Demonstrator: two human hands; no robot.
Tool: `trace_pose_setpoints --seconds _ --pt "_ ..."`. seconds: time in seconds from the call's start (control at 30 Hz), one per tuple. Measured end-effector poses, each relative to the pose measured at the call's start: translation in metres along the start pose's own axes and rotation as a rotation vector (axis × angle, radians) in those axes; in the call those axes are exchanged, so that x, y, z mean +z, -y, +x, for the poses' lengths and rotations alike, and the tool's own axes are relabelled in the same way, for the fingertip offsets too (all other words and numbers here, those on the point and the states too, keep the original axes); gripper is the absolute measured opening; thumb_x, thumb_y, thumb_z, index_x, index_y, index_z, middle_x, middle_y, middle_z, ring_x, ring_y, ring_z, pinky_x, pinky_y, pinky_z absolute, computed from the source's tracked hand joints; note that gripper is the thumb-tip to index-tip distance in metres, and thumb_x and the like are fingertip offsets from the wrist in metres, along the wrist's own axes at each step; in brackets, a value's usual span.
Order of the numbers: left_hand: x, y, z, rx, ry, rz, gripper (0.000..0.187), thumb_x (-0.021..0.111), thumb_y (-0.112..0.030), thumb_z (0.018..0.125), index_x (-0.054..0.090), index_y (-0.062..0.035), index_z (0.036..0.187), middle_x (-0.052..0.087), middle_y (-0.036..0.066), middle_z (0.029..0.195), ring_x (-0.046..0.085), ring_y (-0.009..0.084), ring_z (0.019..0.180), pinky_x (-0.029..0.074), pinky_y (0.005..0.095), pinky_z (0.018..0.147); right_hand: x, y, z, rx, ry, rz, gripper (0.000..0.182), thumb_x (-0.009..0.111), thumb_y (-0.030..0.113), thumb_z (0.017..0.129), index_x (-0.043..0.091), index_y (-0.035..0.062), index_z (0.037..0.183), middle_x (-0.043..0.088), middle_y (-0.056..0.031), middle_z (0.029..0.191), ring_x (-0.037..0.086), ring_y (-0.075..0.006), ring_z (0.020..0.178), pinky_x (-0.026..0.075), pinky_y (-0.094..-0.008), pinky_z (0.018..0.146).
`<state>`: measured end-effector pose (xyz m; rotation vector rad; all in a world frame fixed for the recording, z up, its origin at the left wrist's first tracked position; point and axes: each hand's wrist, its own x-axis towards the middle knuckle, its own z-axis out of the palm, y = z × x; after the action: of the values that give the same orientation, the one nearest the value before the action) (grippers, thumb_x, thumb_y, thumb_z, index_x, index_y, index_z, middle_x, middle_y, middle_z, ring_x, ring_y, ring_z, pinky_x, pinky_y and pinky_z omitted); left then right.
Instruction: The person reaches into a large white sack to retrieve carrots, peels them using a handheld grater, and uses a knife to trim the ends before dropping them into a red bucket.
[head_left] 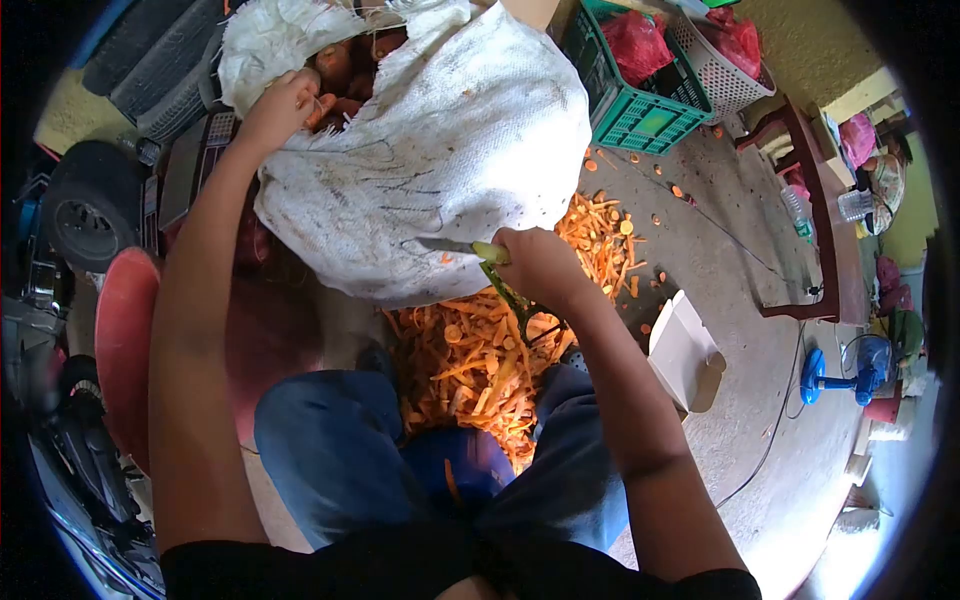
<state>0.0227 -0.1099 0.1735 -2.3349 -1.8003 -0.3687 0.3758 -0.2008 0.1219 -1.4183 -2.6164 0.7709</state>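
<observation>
My left hand (288, 105) reaches to the mouth of a white woven sack (430, 150), its fingers curled beside the orange-brown carrots (335, 68) inside; I cannot tell what they grip. In front of the sack, my right hand (540, 265) is closed around the yellow-green handle of a knife (490, 252). The blade points left and overlaps the sack's lower part in this view. A long green piece (510, 290) shows just below that hand. Between my knees and under the sack lies a heap of orange carrot peelings and cut ends (470, 360).
A blue tub or stool (455, 460) is between my legs. To the left stands a red basin (125, 340), with a tyre (92, 205) behind. A green crate (645, 115) is beyond the sack. An open white box (685, 350) and a cable (765, 450) lie right.
</observation>
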Motion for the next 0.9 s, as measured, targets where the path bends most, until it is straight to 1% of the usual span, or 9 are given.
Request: trace_pose_setpoints --seconds 0.07,0.17,0.3,0.47,0.53,0.63,0.77,0.83,0.9 --pt "0.03 0.013 0.025 -0.26 0.165 -0.024 0.023 0.05 -0.018 0.072 0.048 0.0018 0.084 0.049 0.017 0.091 0.049 0.0321 0.087 0.038 0.0359 0.074 0.002 -0.003 0.005 0.021 0.035 -0.099 0.022 0.049 0.028 0.072 0.052 0.0068 0.08 0.055 -0.0135 0.063 0.055 -0.0305 0.064 0.042 -0.0402 0.058" --pt "0.066 0.029 0.038 -0.442 0.228 -0.082 0.031 0.051 -0.026 0.071 0.048 0.002 0.085 0.051 0.018 0.093 0.049 0.0329 0.089 0.039 0.037 0.075 0.0 0.0 0.006 -0.018 0.068 -0.132 0.022 0.049 0.029 0.073 0.051 0.0076 0.08 0.055 -0.0125 0.063 0.055 -0.0294 0.063 0.043 -0.0398 0.057" --pt "0.074 0.025 0.043 -0.552 0.425 0.223 0.038 0.047 -0.034 0.074 0.049 -0.0008 0.093 0.051 0.019 0.1 0.05 0.031 0.092 0.04 0.0383 0.076 -0.001 0.0 0.01 -0.035 0.122 -0.129 0.021 0.05 0.027 0.072 0.05 0.0078 0.081 0.055 -0.0119 0.063 0.055 -0.0291 0.063 0.042 -0.0401 0.057" --pt "0.063 0.034 0.026 -0.358 0.088 0.248 0.036 0.051 -0.035 0.074 0.052 -0.0038 0.092 0.057 0.016 0.08 0.053 0.0313 0.077 0.041 0.0385 0.072 0.001 -0.006 0.011 -0.03 0.138 -0.1 0.02 0.051 0.023 0.07 0.051 0.0075 0.082 0.056 -0.0117 0.064 0.055 -0.0292 0.064 0.042 -0.04 0.059" --pt "0.046 0.034 0.027 -0.355 -0.327 -0.062 0.034 0.053 -0.033 0.074 0.051 -0.0042 0.092 0.056 0.015 0.081 0.054 0.0277 0.074 0.042 0.036 0.068 0.0 -0.007 0.01 -0.024 0.136 -0.096 0.019 0.052 0.022 0.069 0.051 0.0075 0.082 0.056 -0.0117 0.064 0.055 -0.0294 0.064 0.042 -0.0397 0.059" --pt "0.013 0.021 0.02 -0.213 -0.478 -0.468 0.035 0.048 -0.034 0.078 0.048 -0.0031 0.096 0.055 0.013 0.085 0.054 0.0226 0.078 0.042 0.0321 0.073 0.003 -0.007 0.006 -0.037 0.1 -0.045 0.018 0.052 0.02 0.067 0.052 0.0074 0.081 0.055 -0.0126 0.065 0.054 -0.0298 0.065 0.042 -0.0391 0.06" --pt "-0.064 -0.071 -0.008 -0.035 -0.702 -0.904 0.036 0.039 -0.035 0.083 0.045 -0.0029 0.099 0.053 0.011 0.093 0.052 0.0196 0.082 0.04 0.0326 0.08 0.008 0.001 -0.002 -0.074 0.065 -0.023 0.017 0.052 0.016 0.066 0.052 0.0063 0.08 0.055 -0.0138 0.065 0.054 -0.0303 0.065 0.042 -0.0388 0.06" --pt "-0.093 -0.102 -0.034 0.053 -0.656 -1.601 0.032 0.03 -0.03 0.086 0.043 -0.0071 0.104 0.048 0.008 0.104 0.046 0.0235 0.098 0.032 0.0399 0.09 0.008 0.003 -0.006 -0.112 0.043 -0.007 0.017 0.052 0.015 0.066 0.052 0.0059 0.08 0.055 -0.0141 0.065 0.054 -0.0303 0.065 0.041 -0.0386 0.06" --pt "-0.1 -0.13 -0.069 -0.298 -0.824 -2.003 0.037 0.035 -0.039 0.083 0.045 -0.0064 0.097 0.049 0.007 0.09 0.048 0.0229 0.088 0.035 0.0445 0.085 0.006 0.004 -0.01 -0.082 0.017 0.125 0.015 0.053 0.014 0.067 0.052 0.0052 0.078 0.055 -0.0142 0.065 0.054 -0.0295 0.063 0.041 -0.0371 0.058"
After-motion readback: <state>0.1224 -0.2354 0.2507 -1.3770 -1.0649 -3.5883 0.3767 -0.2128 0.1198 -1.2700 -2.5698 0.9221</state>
